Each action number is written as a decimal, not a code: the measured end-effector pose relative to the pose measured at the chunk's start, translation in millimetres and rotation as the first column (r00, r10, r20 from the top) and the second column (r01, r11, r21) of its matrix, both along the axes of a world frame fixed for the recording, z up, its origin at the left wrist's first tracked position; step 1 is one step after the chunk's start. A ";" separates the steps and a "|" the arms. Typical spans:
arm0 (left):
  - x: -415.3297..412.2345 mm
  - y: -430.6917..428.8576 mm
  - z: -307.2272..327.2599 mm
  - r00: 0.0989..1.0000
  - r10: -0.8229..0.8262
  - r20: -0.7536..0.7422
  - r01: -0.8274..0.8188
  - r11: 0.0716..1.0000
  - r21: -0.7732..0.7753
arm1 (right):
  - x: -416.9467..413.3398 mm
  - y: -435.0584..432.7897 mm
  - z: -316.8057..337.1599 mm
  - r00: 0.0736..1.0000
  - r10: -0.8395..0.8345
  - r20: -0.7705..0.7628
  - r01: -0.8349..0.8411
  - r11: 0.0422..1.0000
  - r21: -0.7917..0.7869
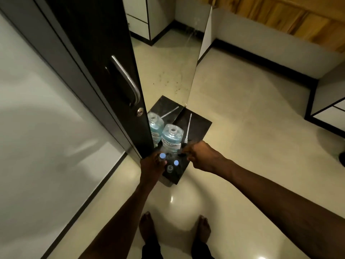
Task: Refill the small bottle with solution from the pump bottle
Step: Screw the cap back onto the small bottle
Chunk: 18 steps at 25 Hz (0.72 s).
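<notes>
The big pump bottle (pixel 170 136), clear with pale blue solution and a white label, stands on a small dark shelf (pixel 200 126) with its neck open. Its pump lies to the right, the white dip tube (pixel 189 124) pointing away from me. My right hand (pixel 202 156) pinches the dark pump head at the tube's near end. My left hand (pixel 152 165) grips a small bottle with a light blue cap (pixel 162 156) at the shelf's near left corner. A second blue-capped small bottle (pixel 176 162) and an uncapped clear one (pixel 169 168) stand just right of it.
A mirror (pixel 168 68) behind the shelf reflects the big bottle and the tube. A dark door with a metal handle (pixel 127 79) and a keyhole stands to the left. My bare feet (pixel 147 227) are on glossy beige floor tiles below the shelf.
</notes>
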State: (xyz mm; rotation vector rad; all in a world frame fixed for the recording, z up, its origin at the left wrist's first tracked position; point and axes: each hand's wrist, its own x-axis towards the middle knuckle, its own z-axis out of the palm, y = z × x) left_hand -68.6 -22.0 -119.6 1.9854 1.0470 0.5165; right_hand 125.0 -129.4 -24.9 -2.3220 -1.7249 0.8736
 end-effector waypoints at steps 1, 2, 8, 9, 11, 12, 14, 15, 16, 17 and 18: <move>1.9 1.4 -11.6 1.000 -0.003 0.025 0.003 1.000 0.012 | 0.0 -0.8 -8.4 1.000 -0.010 -0.007 0.010 1.000 0.002; 5.0 2.9 -19.5 0.999 -0.012 0.042 0.012 1.000 0.014 | 0.5 -1.0 -17.0 1.000 -0.025 -0.015 0.025 1.000 0.003; 5.1 11.7 -64.7 0.999 -0.001 0.048 -0.002 0.997 0.073 | 1.5 5.5 -54.1 0.994 -0.081 -0.075 0.077 0.996 -0.053; 5.0 11.5 -67.8 0.999 0.006 0.033 -0.009 0.997 0.076 | 1.0 7.9 -57.9 0.994 -0.083 -0.076 0.079 0.995 -0.054; 5.1 10.3 -68.3 1.000 0.022 0.002 -0.022 0.998 0.061 | -1.5 13.0 -63.0 0.995 -0.062 -0.073 0.058 0.997 -0.047; 3.3 8.0 -67.9 0.999 0.038 -0.006 -0.038 0.998 0.046 | -3.6 15.0 -65.6 0.996 -0.045 -0.078 0.041 0.998 -0.053; -5.1 -2.9 -61.3 0.995 0.102 -0.001 -0.102 0.995 0.013 | -6.7 18.0 -74.5 0.995 -0.027 -0.095 0.021 0.997 -0.069; -9.9 -11.0 -58.0 0.992 0.129 0.007 -0.129 0.992 0.008 | -7.9 19.6 -79.1 0.995 -0.014 -0.096 0.006 0.997 -0.075; -14.7 -20.3 -56.4 0.990 0.143 0.007 -0.143 0.990 0.017 | -9.9 20.8 -83.7 0.996 0.008 -0.091 -0.014 0.997 -0.074; -18.4 -30.2 -57.3 0.990 0.139 -0.001 -0.139 0.990 0.013 | -12.0 22.2 -88.2 0.996 0.029 -0.079 -0.034 0.997 -0.066; -20.9 -39.6 -59.1 0.993 0.120 -0.011 -0.121 0.993 -0.009 | -14.5 23.3 -92.3 0.997 0.043 -0.071 -0.046 0.998 -0.052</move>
